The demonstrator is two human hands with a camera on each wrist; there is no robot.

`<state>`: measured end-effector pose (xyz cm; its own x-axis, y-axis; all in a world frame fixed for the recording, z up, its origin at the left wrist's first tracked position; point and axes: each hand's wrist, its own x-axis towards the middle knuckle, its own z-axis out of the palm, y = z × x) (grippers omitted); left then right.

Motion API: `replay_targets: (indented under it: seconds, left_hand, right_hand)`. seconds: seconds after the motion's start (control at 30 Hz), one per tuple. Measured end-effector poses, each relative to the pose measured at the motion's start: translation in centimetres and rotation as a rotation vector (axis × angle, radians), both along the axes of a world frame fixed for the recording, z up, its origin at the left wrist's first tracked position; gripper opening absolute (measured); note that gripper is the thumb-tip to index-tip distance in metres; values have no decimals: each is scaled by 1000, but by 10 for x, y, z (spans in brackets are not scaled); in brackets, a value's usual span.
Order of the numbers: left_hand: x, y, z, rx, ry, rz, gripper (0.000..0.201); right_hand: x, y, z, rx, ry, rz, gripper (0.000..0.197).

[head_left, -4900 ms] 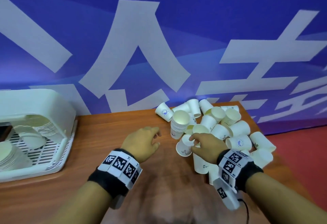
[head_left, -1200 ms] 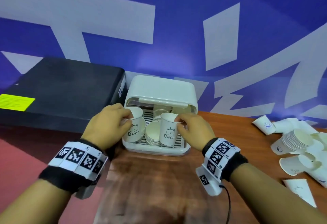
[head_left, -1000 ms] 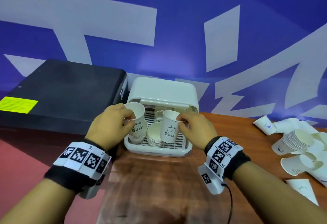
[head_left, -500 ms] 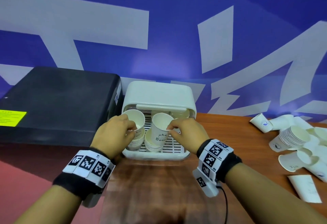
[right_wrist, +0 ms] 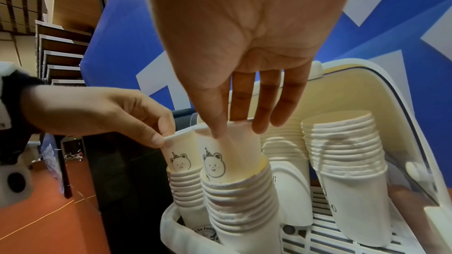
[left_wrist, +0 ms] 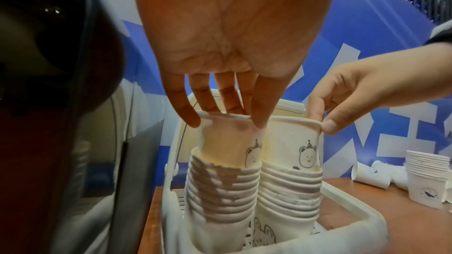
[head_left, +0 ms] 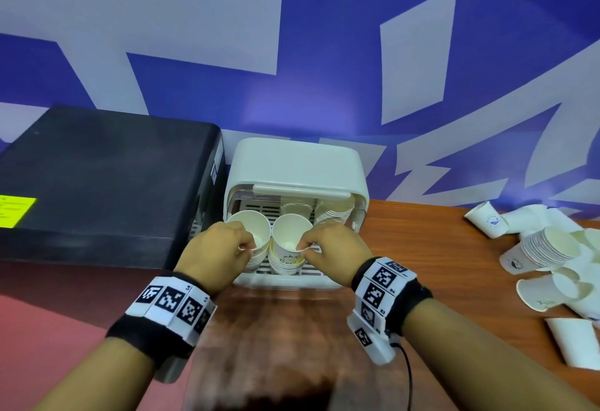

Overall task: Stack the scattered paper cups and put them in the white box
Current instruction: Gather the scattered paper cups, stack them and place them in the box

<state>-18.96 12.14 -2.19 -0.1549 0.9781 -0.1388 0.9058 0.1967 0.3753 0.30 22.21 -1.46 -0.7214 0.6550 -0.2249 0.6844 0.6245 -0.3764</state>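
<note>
Blue and white banner cloth hangs behind a wooden table, where the white box stands at the back left corner, its lid raised, beside a black case. Half a second ago both hands held their cups higher above the stacks in the box; now each cup sits partly nested. The left hand pinches the rim of the left bear cup, sunk into the left stack at the box's front. The right hand pinches the rim of the right bear cup, set in the right stack just beside it. Two more stacks stand toward the back of the box. Loose paper cups lie scattered along the table's right edge, well apart from the box, unchanged.
</note>
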Motion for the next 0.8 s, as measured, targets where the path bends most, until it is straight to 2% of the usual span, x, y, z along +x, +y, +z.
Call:
replay_targets:
  seconds: [0.27,0.5,0.8]
  left_hand:
    - [2,6,-11,-49,-13,21,17]
    - [2,8,-22,-99,-26,40,20]
    - [2,8,-26,-95,-39,47,23]
  right_hand:
    - [-3,2,-13,-36,-46,19,22]
    - [-2,2,-25,-32,-133,47,33]
    - [-4,1,-28,-51,-125,25,33]
